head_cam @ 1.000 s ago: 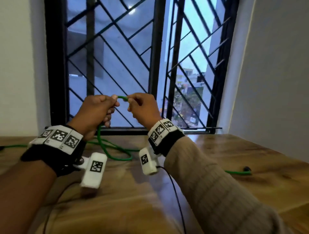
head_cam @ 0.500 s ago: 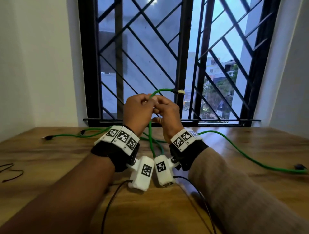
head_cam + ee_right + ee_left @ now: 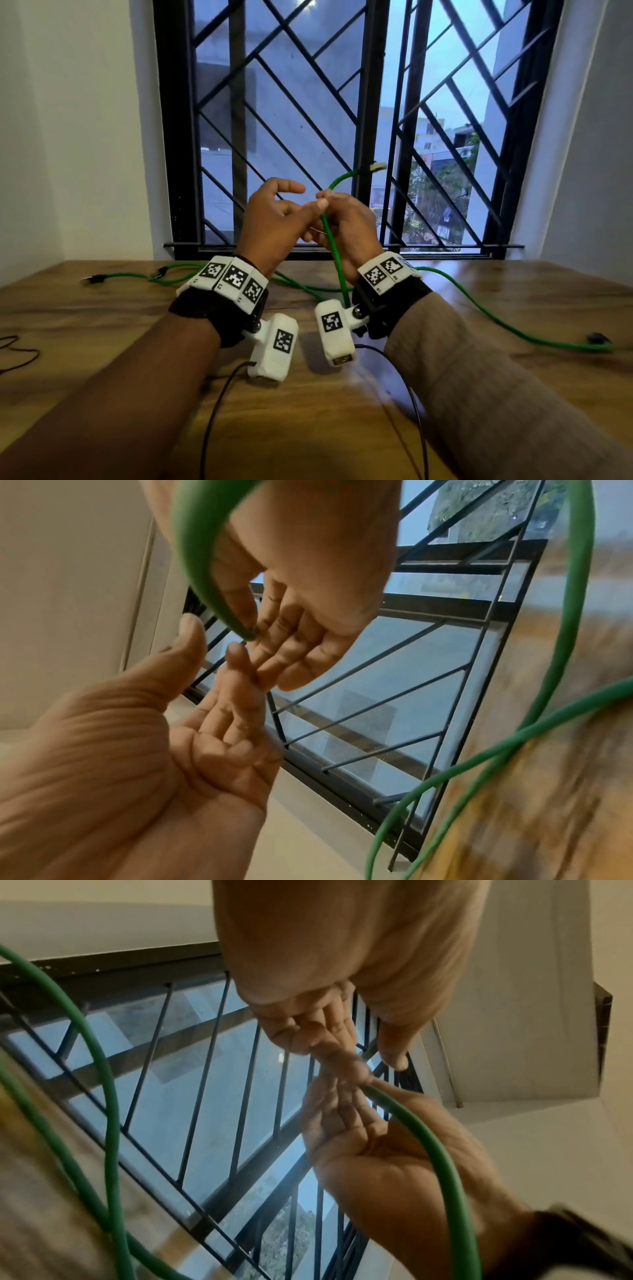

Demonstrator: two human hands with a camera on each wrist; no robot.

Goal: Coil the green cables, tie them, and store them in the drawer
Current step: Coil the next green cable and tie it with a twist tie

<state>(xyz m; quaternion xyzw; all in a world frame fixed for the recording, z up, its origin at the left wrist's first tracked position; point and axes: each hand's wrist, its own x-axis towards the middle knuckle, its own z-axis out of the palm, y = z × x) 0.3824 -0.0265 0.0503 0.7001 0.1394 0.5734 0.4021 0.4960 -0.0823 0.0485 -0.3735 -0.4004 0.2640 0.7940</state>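
A green cable (image 3: 334, 246) rises from the wooden table (image 3: 102, 325) to my hands, held up in front of the window. My right hand (image 3: 329, 200) pinches it between thumb and fingers a little below its free end, whose pale plug (image 3: 376, 167) arcs up to the right. In the right wrist view the cable (image 3: 195, 547) runs along my thumb into that pinch. My left hand (image 3: 301, 202) is beside it with fingers spread and relaxed, one fingertip (image 3: 236, 647) near the pinch, holding nothing. The left wrist view shows the cable (image 3: 441, 1153) crossing my right palm.
More green cable (image 3: 496, 318) trails right across the table to a black plug (image 3: 597, 337), and another run (image 3: 130, 274) lies at the back left. Thin black wires (image 3: 13, 349) lie at the left edge. A barred window (image 3: 308, 102) stands just behind the table.
My left hand has let go of the cable and spread its fingers. The right hand keeps its pinch, and the cable's plug end has swung a little higher.
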